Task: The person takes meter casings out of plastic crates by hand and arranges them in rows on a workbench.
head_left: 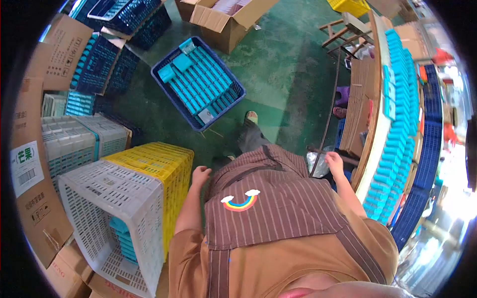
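Note:
My left hand (200,175) hangs beside my apron with its fingers loosely bent and nothing visible in it. It is nearest to the yellow plastic crate (171,164) on my left. On the other side, my right hand (334,161) is held out from my hip, fingers slightly curled and apart, with no object seen in it. Close to it is a clear plastic bag (318,164). In front of my feet, a blue basket (237,89) on the floor holds rows of turquoise packs (203,79).
A grey crate (134,191) with turquoise packs inside lies on its side at my left. Cardboard boxes (42,198) and stacked baskets (107,64) stand beyond. An open carton (223,27) is ahead. On the right, a bench (370,154) bears long rows of turquoise packs; a wooden stool (348,32) stands behind.

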The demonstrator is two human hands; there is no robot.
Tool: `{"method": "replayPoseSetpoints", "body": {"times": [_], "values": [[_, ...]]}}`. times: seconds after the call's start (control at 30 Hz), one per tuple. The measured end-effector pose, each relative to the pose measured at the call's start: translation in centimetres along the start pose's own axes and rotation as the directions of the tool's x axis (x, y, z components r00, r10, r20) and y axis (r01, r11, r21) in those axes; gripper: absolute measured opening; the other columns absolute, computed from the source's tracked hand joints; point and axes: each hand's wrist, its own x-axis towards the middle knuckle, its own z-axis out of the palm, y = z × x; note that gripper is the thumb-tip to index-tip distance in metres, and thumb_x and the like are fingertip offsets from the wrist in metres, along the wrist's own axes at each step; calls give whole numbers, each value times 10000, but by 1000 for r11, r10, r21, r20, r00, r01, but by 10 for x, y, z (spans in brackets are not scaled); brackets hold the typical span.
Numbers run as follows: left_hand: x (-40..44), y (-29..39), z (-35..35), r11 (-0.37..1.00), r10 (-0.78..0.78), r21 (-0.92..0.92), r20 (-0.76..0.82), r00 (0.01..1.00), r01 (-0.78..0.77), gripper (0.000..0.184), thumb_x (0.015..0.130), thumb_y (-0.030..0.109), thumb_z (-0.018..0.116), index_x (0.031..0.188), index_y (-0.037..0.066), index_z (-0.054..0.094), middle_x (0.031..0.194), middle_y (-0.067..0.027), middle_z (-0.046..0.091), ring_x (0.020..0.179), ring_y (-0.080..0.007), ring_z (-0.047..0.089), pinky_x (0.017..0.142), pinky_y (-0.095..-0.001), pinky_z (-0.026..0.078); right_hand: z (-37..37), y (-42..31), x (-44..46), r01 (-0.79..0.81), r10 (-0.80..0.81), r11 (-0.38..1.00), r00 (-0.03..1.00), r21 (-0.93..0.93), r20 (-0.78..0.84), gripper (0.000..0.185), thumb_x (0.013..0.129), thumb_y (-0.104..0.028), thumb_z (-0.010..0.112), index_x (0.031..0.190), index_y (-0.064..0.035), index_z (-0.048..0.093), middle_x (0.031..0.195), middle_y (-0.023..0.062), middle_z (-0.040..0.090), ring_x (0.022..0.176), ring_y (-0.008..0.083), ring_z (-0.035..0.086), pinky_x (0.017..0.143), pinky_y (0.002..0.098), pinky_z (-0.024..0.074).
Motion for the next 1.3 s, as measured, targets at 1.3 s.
{"method": "replayPoseSetpoints", "body": {"times": [1.3], "values": [[510,122,-1,973,-85,105,-660,747,204,764,644,266,810,1201,-93,430,1135,-290,547,1074,-421,535,948,-474,426,658,-198,416,343,-127,561,935,-754,331,795,723,-317,741,1286,46,314,1183,294,515,1081,419,555,925,460,462]]}}
